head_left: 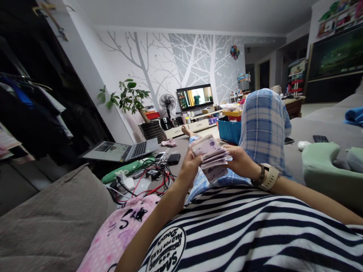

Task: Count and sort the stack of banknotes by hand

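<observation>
A thick wad of purple-pink banknotes (214,158) is held above my lap, with several notes folded over and fanned. My left hand (191,162) is closed round the wad's left side, its thumb on top. At the right edge of the notes, the fingers of my right hand (239,160) pinch some of them; the exact number is hidden. A pale watch (270,176) and a dark bracelet (259,175) are on my right wrist. Below the notes lie my blue plaid trousers (262,124), with one knee raised.
To the left are an open laptop (124,149), tangled cables (154,175) and a pink blanket (124,226). A green cushion (320,166), a white mouse (304,145) and a remote (320,138) lie right. Ahead stand a television (195,97), a fan (167,102) and a potted plant (151,128).
</observation>
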A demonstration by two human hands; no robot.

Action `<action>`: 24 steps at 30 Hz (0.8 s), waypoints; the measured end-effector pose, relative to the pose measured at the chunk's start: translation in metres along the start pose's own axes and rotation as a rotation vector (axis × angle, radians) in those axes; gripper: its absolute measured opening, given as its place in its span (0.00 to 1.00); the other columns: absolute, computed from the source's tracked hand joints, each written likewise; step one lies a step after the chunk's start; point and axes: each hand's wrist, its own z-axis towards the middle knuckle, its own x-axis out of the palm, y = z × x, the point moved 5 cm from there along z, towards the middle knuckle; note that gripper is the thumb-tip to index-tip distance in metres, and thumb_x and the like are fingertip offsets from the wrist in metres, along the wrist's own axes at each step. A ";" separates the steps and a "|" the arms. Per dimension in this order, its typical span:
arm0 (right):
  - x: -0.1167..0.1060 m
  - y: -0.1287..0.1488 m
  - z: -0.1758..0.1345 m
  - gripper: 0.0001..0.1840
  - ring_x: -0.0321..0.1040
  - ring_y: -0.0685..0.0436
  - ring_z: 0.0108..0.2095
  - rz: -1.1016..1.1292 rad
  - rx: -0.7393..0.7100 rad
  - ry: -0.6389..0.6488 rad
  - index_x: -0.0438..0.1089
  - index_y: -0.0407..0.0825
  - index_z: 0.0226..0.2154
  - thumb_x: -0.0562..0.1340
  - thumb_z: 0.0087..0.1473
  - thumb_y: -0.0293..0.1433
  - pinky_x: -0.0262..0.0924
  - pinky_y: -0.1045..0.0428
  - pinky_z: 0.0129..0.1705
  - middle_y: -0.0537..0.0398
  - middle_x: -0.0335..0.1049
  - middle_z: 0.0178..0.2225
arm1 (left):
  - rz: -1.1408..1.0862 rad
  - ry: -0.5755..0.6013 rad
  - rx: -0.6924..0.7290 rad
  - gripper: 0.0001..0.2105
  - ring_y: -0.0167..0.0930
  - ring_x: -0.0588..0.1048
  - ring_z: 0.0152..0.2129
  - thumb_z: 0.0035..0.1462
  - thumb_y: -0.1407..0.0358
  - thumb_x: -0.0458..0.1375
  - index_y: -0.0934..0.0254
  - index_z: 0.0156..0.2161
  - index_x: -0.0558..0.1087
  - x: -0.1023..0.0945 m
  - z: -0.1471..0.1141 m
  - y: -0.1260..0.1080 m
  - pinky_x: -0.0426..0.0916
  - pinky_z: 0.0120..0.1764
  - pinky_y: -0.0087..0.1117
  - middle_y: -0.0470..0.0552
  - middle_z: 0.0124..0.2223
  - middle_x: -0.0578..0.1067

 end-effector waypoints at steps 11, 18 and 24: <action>-0.004 0.004 -0.010 0.06 0.73 0.45 0.36 -0.103 -0.204 -0.110 0.76 0.50 0.32 0.64 0.61 0.29 0.67 0.51 0.39 0.52 0.76 0.36 | -0.201 0.028 -0.365 0.12 0.33 0.80 0.31 0.51 0.62 0.68 0.64 0.42 0.79 0.010 -0.021 0.025 0.75 0.35 0.32 0.52 0.36 0.82; 0.001 -0.006 -0.010 0.03 0.71 0.43 0.44 -0.124 -0.184 -0.073 0.76 0.51 0.36 0.64 0.59 0.29 0.68 0.46 0.48 0.46 0.71 0.50 | -0.326 0.049 -0.410 0.10 0.36 0.81 0.32 0.61 0.66 0.58 0.69 0.41 0.79 0.017 -0.014 0.039 0.76 0.42 0.39 0.56 0.35 0.83; -0.008 0.011 -0.013 0.10 0.67 0.37 0.51 -0.229 -0.198 -0.180 0.76 0.53 0.44 0.66 0.58 0.33 0.63 0.39 0.56 0.44 0.69 0.56 | -0.351 -0.046 -0.315 0.07 0.33 0.80 0.28 0.60 0.65 0.59 0.67 0.38 0.78 0.014 -0.008 0.042 0.77 0.35 0.33 0.52 0.34 0.82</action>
